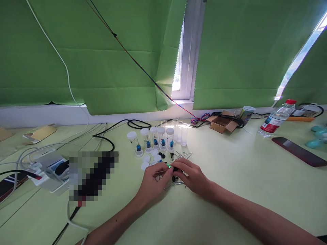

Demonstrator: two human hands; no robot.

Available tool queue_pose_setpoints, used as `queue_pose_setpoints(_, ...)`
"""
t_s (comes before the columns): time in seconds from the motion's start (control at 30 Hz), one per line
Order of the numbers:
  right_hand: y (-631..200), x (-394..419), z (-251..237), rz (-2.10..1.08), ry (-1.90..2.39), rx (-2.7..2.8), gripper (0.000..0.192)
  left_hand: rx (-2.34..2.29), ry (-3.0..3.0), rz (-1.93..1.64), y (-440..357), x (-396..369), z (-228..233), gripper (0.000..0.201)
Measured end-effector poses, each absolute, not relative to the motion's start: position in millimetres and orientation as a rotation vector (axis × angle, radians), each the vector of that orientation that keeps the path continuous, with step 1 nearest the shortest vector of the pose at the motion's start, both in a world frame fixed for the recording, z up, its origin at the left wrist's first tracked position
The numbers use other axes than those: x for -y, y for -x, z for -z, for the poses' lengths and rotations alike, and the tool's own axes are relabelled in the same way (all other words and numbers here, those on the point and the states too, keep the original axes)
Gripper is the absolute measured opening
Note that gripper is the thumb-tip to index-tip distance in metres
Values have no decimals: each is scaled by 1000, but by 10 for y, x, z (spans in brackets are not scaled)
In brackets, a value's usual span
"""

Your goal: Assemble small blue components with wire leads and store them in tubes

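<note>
Mid-assembly: left hand (155, 180) and right hand (191, 175) both pinched shut on a small green-lit part (169, 166), near-centre counter (230, 190), just near of capped tubes (153, 139). Next needs fine alignment.

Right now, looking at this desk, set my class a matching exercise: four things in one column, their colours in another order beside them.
Things:
1. water bottle's cap
2. phone lying flat
3. small box
4. caps of the standing vials

Colours:
A. white
B. brown cardboard
C. red
D. dark

Pairs: 1-C, 2-D, 3-B, 4-A
</note>
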State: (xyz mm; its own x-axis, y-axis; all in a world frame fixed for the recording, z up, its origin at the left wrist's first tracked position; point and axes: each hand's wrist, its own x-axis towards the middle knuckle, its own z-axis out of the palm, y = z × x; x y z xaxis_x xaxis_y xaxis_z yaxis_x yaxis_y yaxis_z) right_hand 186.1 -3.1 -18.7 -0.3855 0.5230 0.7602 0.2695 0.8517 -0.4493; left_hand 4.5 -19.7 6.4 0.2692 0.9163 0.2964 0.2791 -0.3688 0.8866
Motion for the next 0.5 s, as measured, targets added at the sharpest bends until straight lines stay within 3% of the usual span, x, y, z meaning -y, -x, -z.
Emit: queue_pose_setpoints(0.5,-1880,3,161,-278,685,1969,22,-1245,-1981,-1487,-65,302,-135,22)
